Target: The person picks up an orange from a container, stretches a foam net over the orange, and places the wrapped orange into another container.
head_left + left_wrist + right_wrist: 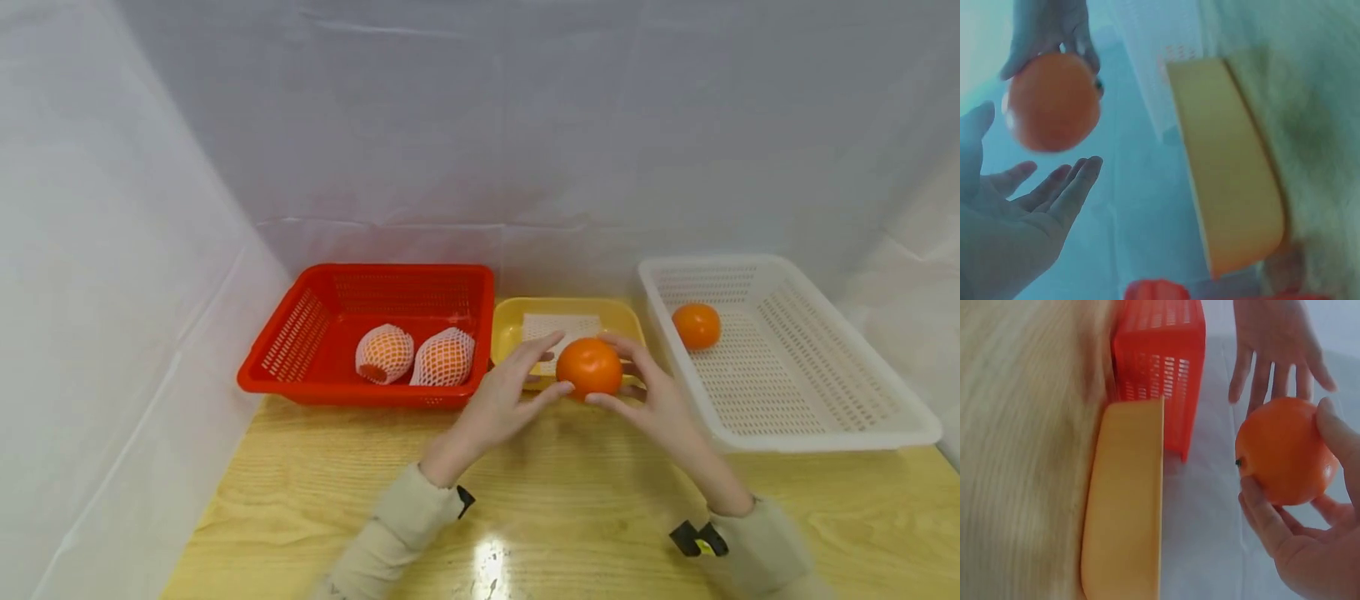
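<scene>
My right hand (667, 408) holds a smooth, round orange (589, 367) above the front of the yellow tray (630, 321), thumb on one side and fingers on the other. In the right wrist view, a small green stem shows on the orange (1285, 453). My left hand (498, 400) is at the fruit's left with its fingers spread. A gap separates it from the orange (1054, 103) in the left wrist view. White foam netting (558, 327) lies in the yellow tray, partly hidden behind the orange and the fingers.
At the left, a red basket (300, 387) contains two orange fruits in white foam nets (385, 354). On the right stands a white basket (825, 442) with another bare orange (697, 326) at its left side. A white sheet (480, 150) hangs behind the wooden table (337, 475).
</scene>
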Demonstrator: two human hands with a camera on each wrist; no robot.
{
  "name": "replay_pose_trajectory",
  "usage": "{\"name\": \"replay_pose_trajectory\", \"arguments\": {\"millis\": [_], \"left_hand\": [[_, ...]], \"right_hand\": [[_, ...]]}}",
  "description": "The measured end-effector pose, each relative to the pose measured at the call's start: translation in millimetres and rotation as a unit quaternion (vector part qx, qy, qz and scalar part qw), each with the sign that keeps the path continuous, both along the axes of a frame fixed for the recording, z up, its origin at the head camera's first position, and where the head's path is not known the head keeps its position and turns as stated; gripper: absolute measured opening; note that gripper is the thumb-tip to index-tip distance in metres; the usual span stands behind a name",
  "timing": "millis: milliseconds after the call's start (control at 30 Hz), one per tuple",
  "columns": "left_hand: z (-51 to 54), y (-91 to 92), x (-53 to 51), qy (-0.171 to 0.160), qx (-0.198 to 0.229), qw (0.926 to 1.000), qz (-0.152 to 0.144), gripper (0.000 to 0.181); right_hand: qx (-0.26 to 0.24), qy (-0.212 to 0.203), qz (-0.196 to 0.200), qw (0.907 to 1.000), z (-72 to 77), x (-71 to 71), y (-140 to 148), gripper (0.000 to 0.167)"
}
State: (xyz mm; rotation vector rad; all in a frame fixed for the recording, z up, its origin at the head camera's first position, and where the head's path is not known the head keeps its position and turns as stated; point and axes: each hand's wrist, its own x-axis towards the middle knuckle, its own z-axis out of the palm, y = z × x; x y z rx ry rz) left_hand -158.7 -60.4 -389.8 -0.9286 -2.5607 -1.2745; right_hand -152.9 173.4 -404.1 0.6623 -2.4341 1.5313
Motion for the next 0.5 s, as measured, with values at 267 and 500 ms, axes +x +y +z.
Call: {"name": "replay_pose_trajectory", "arguments": {"millis": [267,500], "left_hand": [[-16.0,9.2,2.4,-0.058,0.023,0.9977,-0.025,0.074],[-17.6,7.1,5.1,-0.08,0.018,0.9966,-0.003,0.069]], "right_hand": [[0.024,0.038,0.054,0.9976,-8.7,4.0,-10,0.078],[0.054,0.018,0.051,0.9971,-11.4,6.2,-11,0.076]]}}
